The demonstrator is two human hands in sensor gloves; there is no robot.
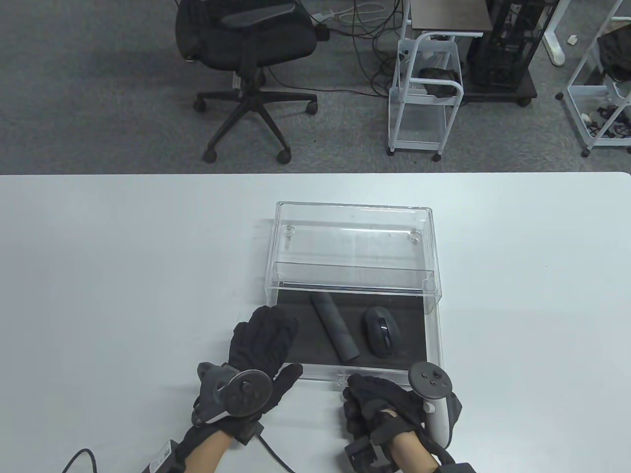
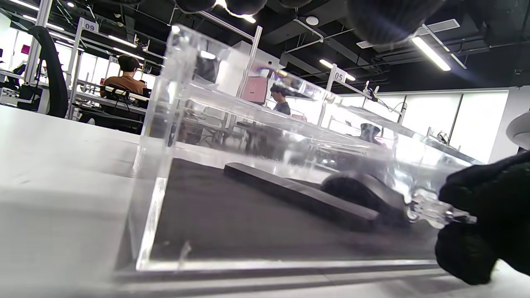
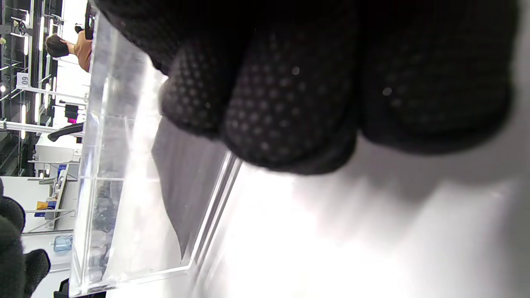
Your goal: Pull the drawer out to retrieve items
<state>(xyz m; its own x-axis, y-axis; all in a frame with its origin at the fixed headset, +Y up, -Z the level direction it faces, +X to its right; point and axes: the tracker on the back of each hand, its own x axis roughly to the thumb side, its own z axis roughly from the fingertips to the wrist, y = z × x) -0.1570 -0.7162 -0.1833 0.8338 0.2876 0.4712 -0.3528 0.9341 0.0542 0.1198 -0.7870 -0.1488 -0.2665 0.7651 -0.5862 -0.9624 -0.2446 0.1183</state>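
A clear acrylic drawer (image 1: 431, 340) stands pulled out toward me from its clear housing (image 1: 355, 241). On its dark liner lie a grey cylindrical stick (image 1: 335, 332) and a black computer mouse (image 1: 380, 337). My left hand (image 1: 268, 335) hovers open over the drawer's left front corner, fingers spread, holding nothing. My right hand (image 1: 355, 391) is curled at the middle of the drawer's front wall. In the left wrist view its fingers (image 2: 484, 215) pinch the small clear handle (image 2: 430, 212), with the mouse (image 2: 364, 194) and the stick (image 2: 298, 194) behind. The right wrist view shows mostly its own gloved fingers (image 3: 290, 103) beside the drawer wall (image 3: 124, 207).
The white table (image 1: 123, 271) runs wide on both sides of the box. Its far edge lies behind the housing. Beyond it on the floor stand an office chair (image 1: 246, 59) and a white wire cart (image 1: 424, 98).
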